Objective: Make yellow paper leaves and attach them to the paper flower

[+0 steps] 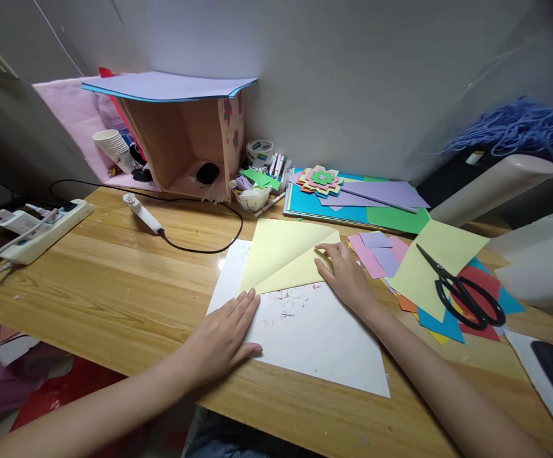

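Bare forearms [128,401] extend from the lower corners over a light-brown wood-grain table [128,299]. Left hand [222,334]: open and flat, fingertips at the lower left corner of a pale-yellow paper sheet with a diagonal crease [281,248]. Right hand [348,273]: fingers bent, thumb apart from the index finger, at the sheet's right end; whether it grips cannot be told. Beneath the sheet lies white, colour-marked paper [324,343]. To the right, black loop-handled scissors [443,275] rest partly on another pale-yellow paper piece [414,280].
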The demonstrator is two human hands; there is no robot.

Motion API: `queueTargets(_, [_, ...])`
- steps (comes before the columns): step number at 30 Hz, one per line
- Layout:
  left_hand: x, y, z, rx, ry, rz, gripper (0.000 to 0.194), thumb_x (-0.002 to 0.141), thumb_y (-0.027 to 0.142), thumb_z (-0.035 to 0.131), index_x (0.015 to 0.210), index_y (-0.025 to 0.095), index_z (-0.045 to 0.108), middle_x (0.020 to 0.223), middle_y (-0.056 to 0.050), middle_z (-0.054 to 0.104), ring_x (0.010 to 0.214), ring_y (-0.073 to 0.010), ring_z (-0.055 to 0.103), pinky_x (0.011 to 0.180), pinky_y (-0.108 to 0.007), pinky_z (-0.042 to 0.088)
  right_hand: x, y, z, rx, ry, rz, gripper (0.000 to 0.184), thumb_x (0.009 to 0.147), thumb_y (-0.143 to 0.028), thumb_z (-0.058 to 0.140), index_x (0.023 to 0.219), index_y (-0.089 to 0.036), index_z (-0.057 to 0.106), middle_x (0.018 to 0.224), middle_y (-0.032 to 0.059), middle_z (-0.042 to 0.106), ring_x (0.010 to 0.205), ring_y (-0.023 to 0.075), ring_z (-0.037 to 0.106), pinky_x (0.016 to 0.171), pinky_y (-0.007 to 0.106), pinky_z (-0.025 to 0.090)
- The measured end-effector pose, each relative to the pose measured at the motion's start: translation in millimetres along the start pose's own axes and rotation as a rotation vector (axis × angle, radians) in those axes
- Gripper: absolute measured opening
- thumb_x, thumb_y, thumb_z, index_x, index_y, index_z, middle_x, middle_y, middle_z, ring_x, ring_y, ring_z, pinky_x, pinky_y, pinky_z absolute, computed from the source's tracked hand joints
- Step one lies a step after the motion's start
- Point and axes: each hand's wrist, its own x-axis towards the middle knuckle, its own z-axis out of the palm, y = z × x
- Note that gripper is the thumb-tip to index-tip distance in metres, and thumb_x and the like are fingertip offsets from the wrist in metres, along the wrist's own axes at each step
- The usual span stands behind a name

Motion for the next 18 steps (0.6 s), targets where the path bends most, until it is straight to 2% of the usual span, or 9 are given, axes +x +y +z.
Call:
queueTargets(4, [-3.8, -4.7, -1.1, 0.017, 0.051, 0.029, 0.062, 0.089, 0.046, 0.037, 0.137, 0.008, 0.029, 0.140, -0.017, 0.036, 0.129, -0.0244, 0.036, 0.104, -0.037, 0.037, -1.6, 0.9, 0.4, 0.038, 0.000, -0.011, 0.023, 0.086, -0.029, 0.042, 0.106, -0.023, 0.053, 0.101, 0.0066, 0.050, 0.085, 0.0210, 0.058, 0.068, 0.033, 0.047])
queueTargets(9, [-15.5, -15.9, 3.9, 0.047, 0.219, 0.074, 0.043, 0.090, 0.028, 0.040, 0.130, 0.010, 0.041, 0.131, -0.015, 0.050, 0.121, -0.0220, 0.046, 0.101, -0.036, 0.041, -1.4, 1.9, 1.5, 0.051, 0.013, -0.032, 0.022, 0.086, -0.028, 0.042, 0.104, -0.022, 0.053, 0.101, 0.0075, 0.050, 0.085, 0.0216, 0.058, 0.068, 0.033, 0.047])
queueTargets(12, [-19.4, -19.6, 1.8, -0.006, 0.278, 0.063, 0.035, 0.089, 0.026, 0.042, 0.121, 0.013, 0.051, 0.123, -0.012, 0.057, 0.115, -0.0218, 0.053, 0.099, -0.036, 0.043, -0.9, 2.9, 2.5, 0.052, 0.014, -0.035, 0.022, 0.086, -0.028, 0.042, 0.103, -0.021, 0.052, 0.099, 0.0077, 0.051, 0.085, 0.0225, 0.058, 0.067, 0.034, 0.047])
queueTargets(14, [-17.1, -21.1, -3.4, -0.117, 0.284, -0.022, 0.028, 0.089, 0.026, 0.042, 0.111, 0.018, 0.057, 0.114, -0.008, 0.063, 0.105, -0.0201, 0.059, 0.092, -0.034, 0.046, -1.0, 3.7, 3.2, 0.063, 0.018, -0.040, 0.021, 0.086, -0.028, 0.041, 0.103, -0.020, 0.051, 0.100, 0.0078, 0.051, 0.086, 0.0230, 0.058, 0.068, 0.035, 0.047])
queueTargets(18, [0.3, -24.7, -14.7, -0.385, 0.338, -0.332, 0.022, 0.088, 0.034, 0.043, 0.092, 0.021, 0.061, 0.086, -0.002, 0.067, 0.076, -0.0153, 0.061, 0.069, -0.028, 0.047, -1.7, 4.5, 3.4, 0.087, 0.032, -0.059, 0.020, 0.085, -0.027, 0.041, 0.102, -0.020, 0.050, 0.102, 0.0087, 0.051, 0.090, 0.0236, 0.058, 0.070, 0.036, 0.047])
